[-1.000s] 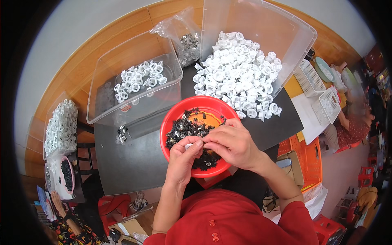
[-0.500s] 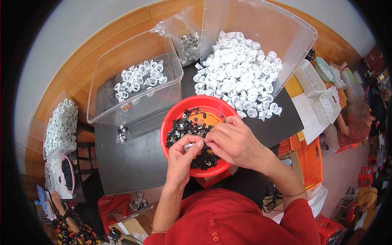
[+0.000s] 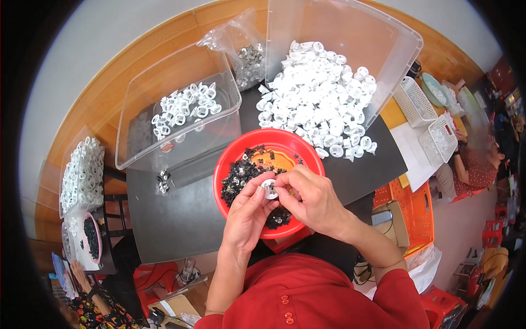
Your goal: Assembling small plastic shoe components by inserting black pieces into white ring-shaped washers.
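Observation:
Over a red basin [image 3: 219, 194], my left hand [image 3: 245, 213] grips a round white plastic part [image 3: 269, 189] between thumb and fingers. My right hand [image 3: 312, 200] is closed in a pinch at the right side of the same part; whether a small piece sits between its fingertips I cannot make out. Small black pieces [image 3: 234, 179] mixed with a few shiny bits lie in the basin, beside an orange patch [image 3: 279, 159] of its inside. Just beyond the basin spreads a big heap of similar white parts [image 3: 318, 98].
A clear bin [image 3: 131, 148] with some white parts stands back left, a bag of metal bits [image 3: 250, 63] behind it. The heap spills from a tipped clear bin [image 3: 402, 41]. An orange crate [image 3: 419, 219] is at right. Other people work at left [image 3: 82, 277] and right [image 3: 474, 170].
The white part, mostly hidden in my left fingers before, now shows its round face between both hands. My hands have shifted slightly; my right fingers now work at its edge.

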`<state>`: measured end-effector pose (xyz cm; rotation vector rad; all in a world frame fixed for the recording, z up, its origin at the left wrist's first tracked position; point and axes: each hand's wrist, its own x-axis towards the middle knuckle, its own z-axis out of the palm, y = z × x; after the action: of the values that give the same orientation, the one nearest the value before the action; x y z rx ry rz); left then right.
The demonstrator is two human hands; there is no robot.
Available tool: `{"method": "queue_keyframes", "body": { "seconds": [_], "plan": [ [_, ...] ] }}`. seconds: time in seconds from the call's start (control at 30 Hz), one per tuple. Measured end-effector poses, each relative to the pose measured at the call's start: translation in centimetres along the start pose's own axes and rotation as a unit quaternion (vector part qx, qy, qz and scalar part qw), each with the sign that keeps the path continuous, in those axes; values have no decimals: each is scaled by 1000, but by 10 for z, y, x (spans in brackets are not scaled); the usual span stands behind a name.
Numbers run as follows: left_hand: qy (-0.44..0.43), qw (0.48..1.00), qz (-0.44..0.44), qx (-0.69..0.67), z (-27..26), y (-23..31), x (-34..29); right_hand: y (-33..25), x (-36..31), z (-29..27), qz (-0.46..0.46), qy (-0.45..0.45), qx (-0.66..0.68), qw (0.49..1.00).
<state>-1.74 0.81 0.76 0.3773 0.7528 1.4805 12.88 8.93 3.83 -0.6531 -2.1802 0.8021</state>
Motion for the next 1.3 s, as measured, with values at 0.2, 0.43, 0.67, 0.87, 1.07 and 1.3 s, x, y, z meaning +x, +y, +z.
{"method": "queue_keyframes", "body": {
  "seconds": [0.2, 0.43, 0.67, 0.87, 1.07, 1.3],
  "plan": [
    [-6, 998, -21, -59, -9, -5, 2, 0, -3, 3, -20, -6, 25, 999],
    [-23, 997, -15, -74, -16, -6, 1, -1, 3, 1, -89, -23, 7, 996],
    [-19, 998, 1, -55, -19, -7, 1, 2, 10, -3, -97, -73, 67, 990],
    [-9, 999, 14, -32, -21, -9, 0, 6, 8, 3, -50, -86, 93, 991],
    [9, 1000, 20, -12, -14, -5, -1, -7, 7, 1, 29, -65, 126, 990],
    [28, 999, -13, 30, -8, -2, -1, 12, 2, -5, 12, -78, 136, 988]
  ]
}}
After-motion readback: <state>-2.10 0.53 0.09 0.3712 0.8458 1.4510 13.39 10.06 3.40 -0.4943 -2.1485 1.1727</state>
